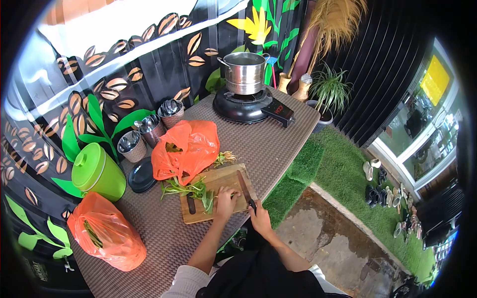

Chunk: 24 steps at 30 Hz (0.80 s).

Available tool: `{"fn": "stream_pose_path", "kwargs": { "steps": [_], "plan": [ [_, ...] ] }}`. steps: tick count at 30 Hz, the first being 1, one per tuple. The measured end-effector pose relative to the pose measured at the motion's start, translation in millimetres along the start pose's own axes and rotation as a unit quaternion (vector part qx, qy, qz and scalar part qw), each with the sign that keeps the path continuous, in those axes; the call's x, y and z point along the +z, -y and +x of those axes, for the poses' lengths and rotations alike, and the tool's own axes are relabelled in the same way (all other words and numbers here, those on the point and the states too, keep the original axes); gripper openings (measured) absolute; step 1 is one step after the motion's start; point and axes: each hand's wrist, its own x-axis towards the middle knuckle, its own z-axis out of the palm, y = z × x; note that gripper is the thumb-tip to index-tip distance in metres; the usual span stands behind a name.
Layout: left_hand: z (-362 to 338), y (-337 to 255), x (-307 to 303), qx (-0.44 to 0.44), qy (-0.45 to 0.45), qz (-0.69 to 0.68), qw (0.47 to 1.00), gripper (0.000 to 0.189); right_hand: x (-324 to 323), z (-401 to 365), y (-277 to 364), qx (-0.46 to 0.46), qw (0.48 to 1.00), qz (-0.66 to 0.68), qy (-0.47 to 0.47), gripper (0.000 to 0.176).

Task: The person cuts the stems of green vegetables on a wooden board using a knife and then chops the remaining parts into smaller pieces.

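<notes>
The left hand (226,201) pins the greens (191,188) down, fingers curled; the right hand (259,217) is closed round the knife (244,187) handle. On the table (278,144), by the orange bag (186,149), the board (198,214) carries the greens, with the blade just right of the left hand. This looks like chopping. The next stroke calls for fingertips tucked clear of the edge.

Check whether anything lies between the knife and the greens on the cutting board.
No stray object does. The knife, held in the right hand, lies across the cutting board just beside the left hand, which rests on the near end of the greens. Only that hand's fingers lie between blade and leaves.
</notes>
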Motion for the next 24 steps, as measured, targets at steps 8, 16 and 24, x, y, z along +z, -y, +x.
{"fn": "stream_pose_path", "kwargs": {
  "steps": [8, 16, 24],
  "plan": [
    [-6.6, -1.3, -8.7, 0.043, -0.007, 0.101, 0.994, 0.012, 4.0, -4.2, 6.8, 0.003, 0.999, -0.050, 0.020, 0.027],
    [-5.0, 5.5, -1.0, -0.029, 0.048, 0.024, 0.998, 0.011, -13.6, 6.6, 22.5, -0.038, 0.982, -0.156, 0.098, 0.025],
    [-10.0, 6.8, 3.1, -0.031, 0.023, 0.005, 0.999, 0.007, -9.4, -3.0, 32.1, -0.027, 0.976, -0.190, 0.106, 0.025]
  ]
}}
